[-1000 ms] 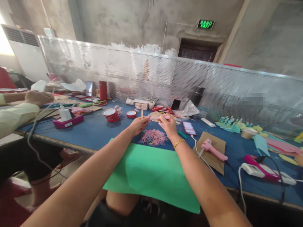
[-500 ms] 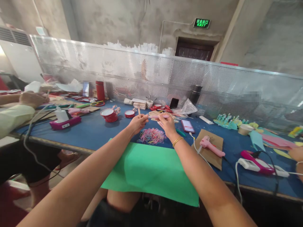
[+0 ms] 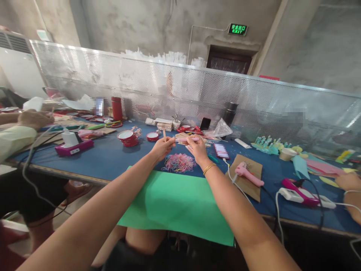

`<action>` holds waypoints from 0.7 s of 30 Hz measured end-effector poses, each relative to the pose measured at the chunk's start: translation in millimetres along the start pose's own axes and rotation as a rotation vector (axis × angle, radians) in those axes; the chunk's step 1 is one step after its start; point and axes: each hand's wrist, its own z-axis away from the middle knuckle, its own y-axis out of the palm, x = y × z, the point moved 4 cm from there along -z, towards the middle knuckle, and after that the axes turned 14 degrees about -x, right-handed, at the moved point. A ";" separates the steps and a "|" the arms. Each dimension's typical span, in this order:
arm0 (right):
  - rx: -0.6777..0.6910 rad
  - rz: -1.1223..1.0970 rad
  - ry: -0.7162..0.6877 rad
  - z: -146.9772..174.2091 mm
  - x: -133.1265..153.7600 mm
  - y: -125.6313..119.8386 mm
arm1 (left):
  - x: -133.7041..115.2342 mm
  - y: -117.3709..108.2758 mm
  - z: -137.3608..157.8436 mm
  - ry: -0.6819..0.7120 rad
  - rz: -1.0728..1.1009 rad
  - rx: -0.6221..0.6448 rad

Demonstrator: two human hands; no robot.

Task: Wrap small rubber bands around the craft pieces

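My left hand [image 3: 163, 148] is closed, with a flat wooden craft stick [image 3: 164, 133] jutting up from it. Its fingertips also meet the left end of a slim pink strip [image 3: 182, 139]. My right hand [image 3: 197, 148] pinches the same strip near its right end, so it lies level between both hands. Whether the strip is paper or a coated stick is too small to tell. Just below the hands, a tangled heap of colourful thin bands [image 3: 179, 163] rests on the blue table. A green sheet [image 3: 180, 203] hangs over the table's front edge and my lap.
On the right, a pink glue gun [image 3: 248, 175] lies on cardboard [image 3: 255, 192], near a magenta power strip [image 3: 304, 194] with cables. Red-rimmed rolls [image 3: 128, 138] stand left of centre. Behind runs a perforated metal screen [image 3: 135, 82]. Co-workers' hands show at left [image 3: 35, 119] and right [image 3: 348, 182].
The whole view has shifted slightly, so most things sit a little further left. Both hands keep nearly the same pose around the pink strip.
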 end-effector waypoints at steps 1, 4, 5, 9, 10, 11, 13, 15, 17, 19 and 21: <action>-0.004 0.001 0.006 -2.9 0.7 -3.2 | 0.3 0.9 -0.1 0.007 -0.026 0.004; -0.097 0.030 -0.041 -15.2 0.9 -19.3 | -0.7 3.2 -1.0 0.028 -0.056 -0.003; -0.142 0.082 -0.087 -19.3 0.4 -25.3 | -1.2 2.8 -1.8 0.023 -0.057 -0.029; -0.165 0.511 -0.238 -27.6 -9.4 -34.9 | -0.8 -2.3 -6.2 -0.055 -0.042 -0.150; -0.155 0.593 -0.238 -27.8 -13.0 -34.6 | -0.7 -2.9 -6.9 -0.060 -0.038 -0.152; -0.142 0.656 -0.230 -27.6 -16.0 -33.6 | -0.5 -3.1 -7.5 -0.057 -0.039 -0.145; -0.102 0.741 -0.204 -26.4 -19.6 -31.1 | 0.1 -3.2 -7.9 -0.032 -0.060 -0.128; -0.060 0.818 -0.163 -25.5 -20.2 -30.4 | 1.3 -3.7 -7.9 -0.011 -0.084 -0.131; -0.044 0.903 -0.127 -25.4 -18.5 -33.2 | 2.5 -4.4 -8.4 0.004 -0.100 -0.145; -0.056 1.012 -0.118 -26.1 -15.8 -37.9 | 3.2 -5.2 -9.5 0.022 -0.111 -0.155; -0.071 1.140 -0.133 -27.0 -13.5 -41.7 | 3.4 -6.0 -10.7 0.033 -0.113 -0.159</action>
